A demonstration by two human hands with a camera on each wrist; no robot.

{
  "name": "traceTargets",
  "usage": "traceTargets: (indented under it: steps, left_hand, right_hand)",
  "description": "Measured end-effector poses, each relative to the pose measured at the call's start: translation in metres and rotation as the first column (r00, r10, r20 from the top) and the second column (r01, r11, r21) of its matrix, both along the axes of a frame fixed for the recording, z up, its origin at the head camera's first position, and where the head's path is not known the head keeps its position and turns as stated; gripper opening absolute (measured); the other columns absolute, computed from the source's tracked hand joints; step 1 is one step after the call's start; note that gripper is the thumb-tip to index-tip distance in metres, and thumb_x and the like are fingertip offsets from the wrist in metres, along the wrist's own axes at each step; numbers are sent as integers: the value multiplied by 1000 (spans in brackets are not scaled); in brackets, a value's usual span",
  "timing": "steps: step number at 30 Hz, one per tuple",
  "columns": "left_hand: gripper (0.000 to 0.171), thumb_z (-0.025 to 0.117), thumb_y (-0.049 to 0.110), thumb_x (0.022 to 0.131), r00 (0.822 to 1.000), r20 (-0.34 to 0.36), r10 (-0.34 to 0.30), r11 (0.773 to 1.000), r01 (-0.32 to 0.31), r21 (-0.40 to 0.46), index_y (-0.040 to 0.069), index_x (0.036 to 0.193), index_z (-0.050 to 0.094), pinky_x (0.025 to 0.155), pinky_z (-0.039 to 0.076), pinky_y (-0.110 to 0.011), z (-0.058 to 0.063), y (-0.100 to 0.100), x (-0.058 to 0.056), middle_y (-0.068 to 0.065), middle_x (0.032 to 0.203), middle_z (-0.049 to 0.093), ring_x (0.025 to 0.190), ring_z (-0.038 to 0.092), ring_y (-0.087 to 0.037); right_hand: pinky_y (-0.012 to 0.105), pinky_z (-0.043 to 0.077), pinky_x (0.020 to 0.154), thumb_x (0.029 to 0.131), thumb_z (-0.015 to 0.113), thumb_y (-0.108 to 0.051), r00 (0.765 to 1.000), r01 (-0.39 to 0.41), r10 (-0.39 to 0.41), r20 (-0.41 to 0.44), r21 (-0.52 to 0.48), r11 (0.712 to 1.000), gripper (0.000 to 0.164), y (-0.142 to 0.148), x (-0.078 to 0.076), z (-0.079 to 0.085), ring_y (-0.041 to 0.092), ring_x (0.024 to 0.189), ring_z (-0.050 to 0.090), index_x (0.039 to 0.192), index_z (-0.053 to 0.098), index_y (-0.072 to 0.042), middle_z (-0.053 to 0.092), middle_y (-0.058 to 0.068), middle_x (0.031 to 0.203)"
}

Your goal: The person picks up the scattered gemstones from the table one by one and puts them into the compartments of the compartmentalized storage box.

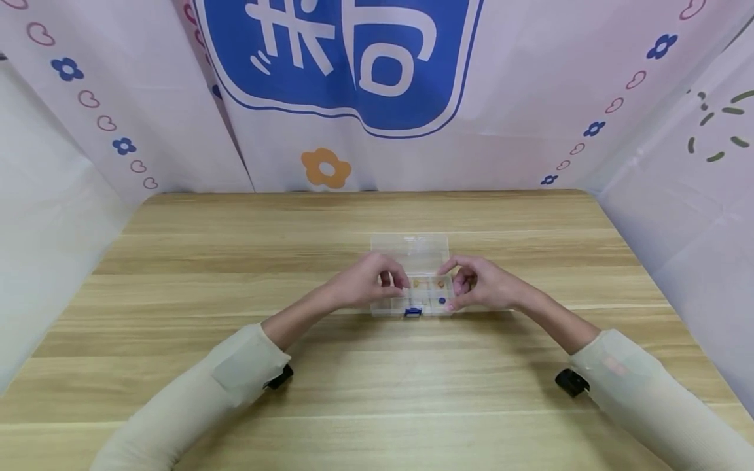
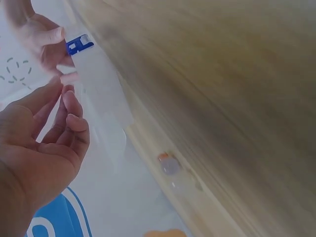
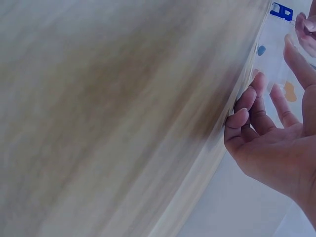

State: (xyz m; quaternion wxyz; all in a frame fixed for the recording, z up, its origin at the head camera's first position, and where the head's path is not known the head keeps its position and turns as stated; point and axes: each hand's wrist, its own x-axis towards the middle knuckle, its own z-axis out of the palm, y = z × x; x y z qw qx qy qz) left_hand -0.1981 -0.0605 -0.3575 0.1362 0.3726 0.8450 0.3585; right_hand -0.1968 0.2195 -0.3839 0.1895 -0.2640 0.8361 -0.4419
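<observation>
A clear plastic compartment box (image 1: 421,304) lies on the table with its lid (image 1: 409,254) raised at the back. It has a blue latch (image 1: 413,312) at the front. Small pieces sit in its right compartments: a yellow one (image 1: 416,283), an orange one (image 1: 440,284) and a dark blue one (image 1: 442,301). My right hand (image 1: 485,284) holds the box's right end between thumb and index finger. Over the left compartments, my left hand (image 1: 374,281) has its thumb and index fingertips together, other fingers curled; I cannot tell whether something tiny is between them.
The wood-grain table (image 1: 412,392) stretches around the box on all sides. A white cloth backdrop (image 1: 501,144) with printed patterns rises behind the table's far edge. A black wrist device (image 1: 571,382) sits under the right sleeve, another (image 1: 280,377) under the left.
</observation>
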Motion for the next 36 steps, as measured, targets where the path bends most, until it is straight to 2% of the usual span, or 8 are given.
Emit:
traceTargets:
  steps: [8,13,19,23,27,36]
  left_hand:
    - [7,75,0,93,1000,-17,26,999,-25,40,-4,98,77,74,57,-30,2,-27,6,-8,93,75,79,66,-12]
    - [7,75,-1,93,998,-34,50,997,-48,54,-3,99,76,71,56,-30,1,-42,7,-6,91,73,77,64,-12]
    - [6,74,-1,94,996,-16,87,994,-86,61,-4,99,75,68,56,-29,-1,-57,6,-6,90,72,76,64,-13]
    - [6,74,-1,94,993,-6,118,992,-118,35,-3,99,75,66,54,-28,-3,-64,5,-6,88,71,75,63,-13]
    - [4,76,0,93,988,-26,151,988,-151,-10,-2,96,76,66,53,-26,-6,-70,4,-5,87,71,75,61,-13]
    - [5,78,-3,89,981,-50,186,980,-189,-64,-2,94,76,70,54,-29,-13,-84,3,-7,88,72,77,63,-15]
  right_hand:
    - [24,50,70,81,87,-2,1000,11,-11,8,29,1000,54,0,1,2,18,75,58,126,59,6,63,7,82]
    - [25,50,70,82,87,-3,1000,9,-9,8,36,999,55,2,2,3,19,76,58,127,58,7,62,6,82]
    - [25,50,70,82,87,-4,1000,3,-3,3,34,999,55,1,2,2,19,76,58,127,58,7,63,6,82]
    - [25,50,71,82,87,-4,1000,12,-12,5,43,999,55,1,1,2,19,76,58,128,58,6,63,6,82]
    - [25,50,71,82,87,-4,1000,13,-13,9,44,999,55,1,2,2,19,76,58,128,58,6,63,6,82]
    - [25,50,71,81,87,-3,1000,10,-11,12,35,999,55,1,2,3,19,76,58,127,58,7,63,6,82]
